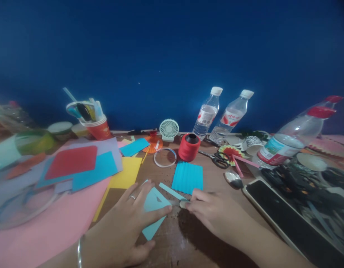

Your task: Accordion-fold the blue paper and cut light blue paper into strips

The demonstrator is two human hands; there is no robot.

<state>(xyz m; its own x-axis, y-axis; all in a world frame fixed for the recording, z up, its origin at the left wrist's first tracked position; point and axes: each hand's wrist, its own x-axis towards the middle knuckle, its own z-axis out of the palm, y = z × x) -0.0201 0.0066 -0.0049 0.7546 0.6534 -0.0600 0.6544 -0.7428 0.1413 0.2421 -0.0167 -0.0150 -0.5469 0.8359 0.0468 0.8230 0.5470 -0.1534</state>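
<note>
My left hand (130,216) lies with its fingers spread on a light blue piece of paper (154,199), holding it down against the brown table. A ring and a bracelet are on this hand and wrist. Closed around a small knife (184,204) with a pale handle is my right hand (209,210). The knife's thin blade points left and meets the paper's right edge, close to my left thumb tip. Just beyond it lies a narrow light blue paper strip (173,192), apart from the larger piece. A pleated bright blue paper (188,176) rests beyond the right hand.
Coloured sheets (85,208) cover the left side. Behind stand a red cup of pens (98,128), a small fan (169,129), a red thread spool (189,147) and water bottles (207,115). Scissors (218,160), a spoon (233,179) and a phone (289,219) lie on the right.
</note>
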